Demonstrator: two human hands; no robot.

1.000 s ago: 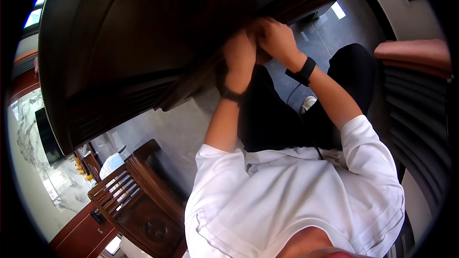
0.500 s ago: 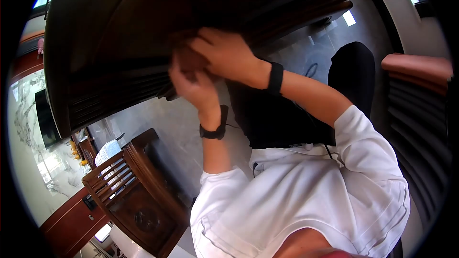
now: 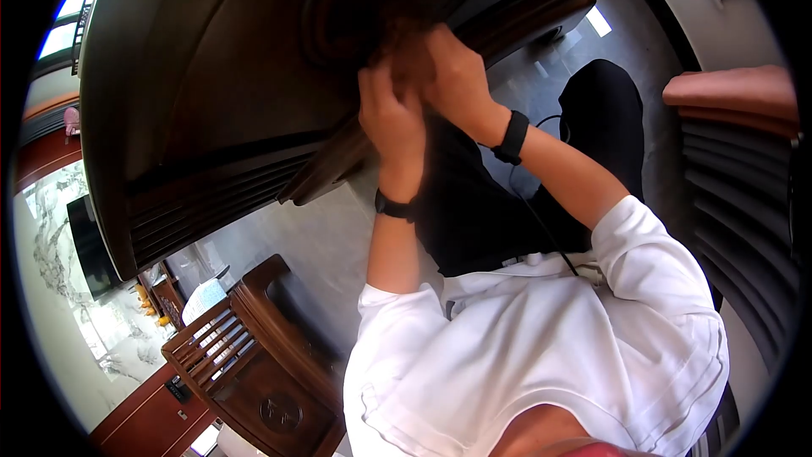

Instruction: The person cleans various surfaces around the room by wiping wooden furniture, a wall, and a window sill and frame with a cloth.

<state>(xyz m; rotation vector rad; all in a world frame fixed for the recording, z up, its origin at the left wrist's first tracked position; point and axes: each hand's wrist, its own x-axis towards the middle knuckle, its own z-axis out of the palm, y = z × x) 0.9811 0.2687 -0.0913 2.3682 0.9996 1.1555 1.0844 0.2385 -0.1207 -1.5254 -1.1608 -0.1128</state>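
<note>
2 hands (image 3: 393,123) nr dk tbl (image 3: 228,76), blk cable (image 3: 541,224), chair (image 3: 279,372) L

lone wide head view, facing forward and down, near left hand (image 3: 394,117), right hand (image 3: 461,78)

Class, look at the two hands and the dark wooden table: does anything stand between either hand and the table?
Nothing visible stands between the left hand or the right hand and the table. The space between the hands is too dark and blurred to show whether anything is held.
</note>
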